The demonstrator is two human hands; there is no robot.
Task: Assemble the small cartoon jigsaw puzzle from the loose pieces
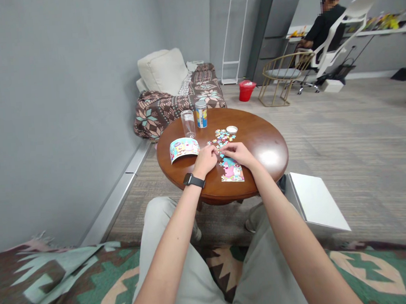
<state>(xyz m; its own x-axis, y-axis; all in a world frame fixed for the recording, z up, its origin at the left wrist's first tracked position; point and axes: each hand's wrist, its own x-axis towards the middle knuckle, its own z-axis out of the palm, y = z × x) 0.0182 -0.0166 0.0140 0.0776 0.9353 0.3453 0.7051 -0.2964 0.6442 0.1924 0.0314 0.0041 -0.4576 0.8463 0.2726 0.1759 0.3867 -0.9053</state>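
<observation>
On the round table, my left hand (207,160) is closed, its fingers curled at the near edge of a loose pile of jigsaw puzzle pieces (223,136). What those fingertips hold is too small to make out. Close beside it, my right hand (239,153) pinches a small puzzle piece, its fingertips nearly meeting the left ones. Below my right hand lies a partly joined jigsaw puzzle (232,172) with pink and white cartoon figures. A curved picture sheet (184,147) with cartoon figures stands left of my left hand.
A clear jar (188,124), a printed can (202,115) and a round silver lid (232,129) stand on the brown table (264,138). A white box (317,199) is at the table's right. Beyond are a covered sofa, a red bin (246,90) and a seated person (326,23).
</observation>
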